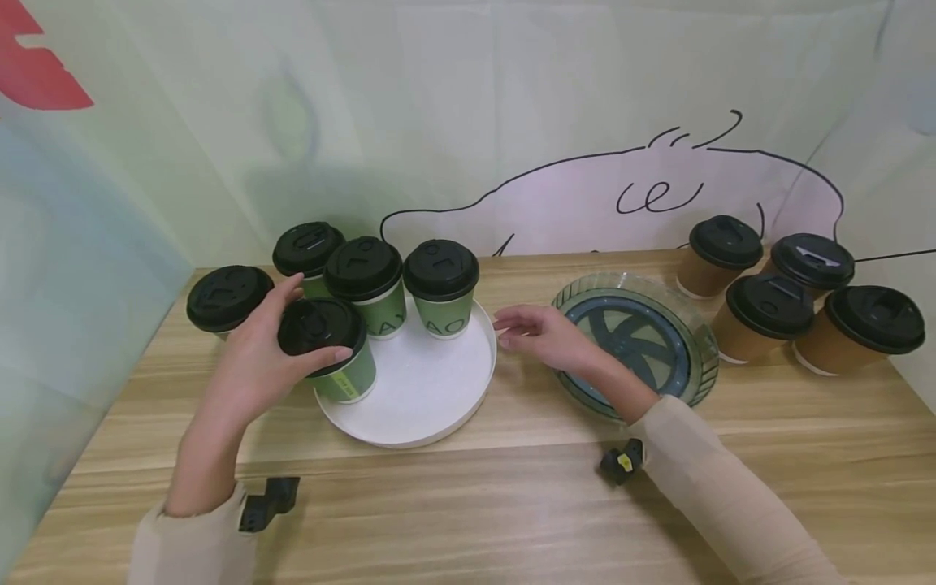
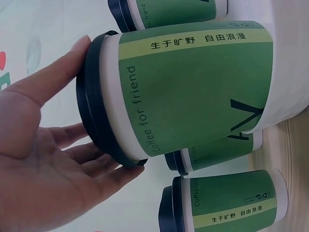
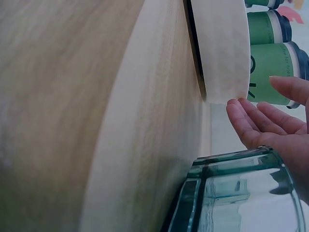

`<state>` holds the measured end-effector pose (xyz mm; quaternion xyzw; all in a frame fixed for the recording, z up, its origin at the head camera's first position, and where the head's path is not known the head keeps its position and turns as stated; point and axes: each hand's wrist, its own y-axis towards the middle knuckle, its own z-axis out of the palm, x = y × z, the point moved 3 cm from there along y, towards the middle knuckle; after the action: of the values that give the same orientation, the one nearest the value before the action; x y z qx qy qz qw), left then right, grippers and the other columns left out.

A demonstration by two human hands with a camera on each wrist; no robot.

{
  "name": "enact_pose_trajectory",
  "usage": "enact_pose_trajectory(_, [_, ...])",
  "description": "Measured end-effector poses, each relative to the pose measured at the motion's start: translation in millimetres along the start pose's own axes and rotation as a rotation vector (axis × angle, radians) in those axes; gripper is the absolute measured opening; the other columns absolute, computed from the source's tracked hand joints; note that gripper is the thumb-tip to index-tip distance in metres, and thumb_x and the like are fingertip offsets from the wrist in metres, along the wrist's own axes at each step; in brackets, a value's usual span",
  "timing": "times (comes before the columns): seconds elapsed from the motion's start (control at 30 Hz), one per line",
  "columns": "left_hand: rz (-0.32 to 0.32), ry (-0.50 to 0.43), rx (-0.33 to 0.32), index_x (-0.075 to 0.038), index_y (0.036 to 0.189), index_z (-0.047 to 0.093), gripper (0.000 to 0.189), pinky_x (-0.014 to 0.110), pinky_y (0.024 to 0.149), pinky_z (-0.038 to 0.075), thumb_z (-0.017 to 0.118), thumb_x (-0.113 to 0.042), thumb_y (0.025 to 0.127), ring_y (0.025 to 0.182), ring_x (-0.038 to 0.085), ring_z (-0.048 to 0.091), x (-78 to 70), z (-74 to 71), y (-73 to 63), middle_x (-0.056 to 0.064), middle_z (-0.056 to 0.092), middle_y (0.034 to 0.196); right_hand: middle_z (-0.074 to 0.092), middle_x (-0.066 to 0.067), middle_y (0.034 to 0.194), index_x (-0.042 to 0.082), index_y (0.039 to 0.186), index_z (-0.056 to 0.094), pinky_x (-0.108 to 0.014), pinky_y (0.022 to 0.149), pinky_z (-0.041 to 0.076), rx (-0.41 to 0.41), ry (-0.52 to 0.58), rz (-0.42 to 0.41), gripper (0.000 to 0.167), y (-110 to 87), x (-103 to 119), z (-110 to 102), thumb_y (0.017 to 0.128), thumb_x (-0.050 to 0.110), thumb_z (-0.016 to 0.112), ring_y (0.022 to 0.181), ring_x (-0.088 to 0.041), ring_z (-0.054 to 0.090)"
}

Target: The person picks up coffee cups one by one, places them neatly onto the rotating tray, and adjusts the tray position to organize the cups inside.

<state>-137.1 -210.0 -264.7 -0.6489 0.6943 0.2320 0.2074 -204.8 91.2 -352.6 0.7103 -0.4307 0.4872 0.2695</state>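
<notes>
My left hand (image 1: 256, 366) grips a green paper coffee cup (image 2: 198, 87) by its black lid (image 1: 322, 325), thumb on one side and fingers on the other. That cup is upright at the left part of a round white tray (image 1: 431, 398). Two more green cups, one in the middle (image 1: 383, 313) and one at the right (image 1: 444, 313), stand on the tray behind it. My right hand (image 1: 552, 337) reaches across the glass dish, fingers loosely extended and holding nothing. Its fingertips (image 3: 236, 104) are at the tray's right rim; whether they touch it I cannot tell.
Left of and behind the tray are further green cups, one black-lidded (image 1: 228, 296) and one at the back (image 1: 309, 248). A ribbed glass dish (image 1: 705, 357) sits to the right. Several brown cups (image 1: 753, 329) with black lids cluster at the far right, near the wall.
</notes>
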Motion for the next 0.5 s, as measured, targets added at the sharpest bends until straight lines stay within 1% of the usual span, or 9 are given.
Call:
enact_pose_trajectory(0.23, [0.004,0.001,0.007,-0.005,0.146,0.013,0.102,0.063,0.098,0.022,0.078,-0.033,0.072,0.128,0.045,0.024,-0.3,-0.5,-0.1,0.027,0.029,0.141,0.058,-0.019,0.117,-0.006,0.123,0.053,-0.037,0.089,0.045,0.002,-0.004,-0.008,0.038,0.0,0.9,0.0,0.087,0.005,0.059,0.106,-0.028,0.055])
enact_pose_trajectory(0.5, [0.028,0.003,0.005,-0.004,0.146,0.013,0.102,0.063,0.097,0.023,0.078,-0.03,0.072,0.126,0.046,0.027,-0.7,-1.4,-0.8,0.027,0.036,0.135,0.058,-0.018,0.118,-0.005,0.123,0.052,-0.038,0.089,0.045,0.006,-0.002,0.007,0.038,-0.8,1.0,0.4,0.087,0.005,0.059,0.106,-0.028,0.055])
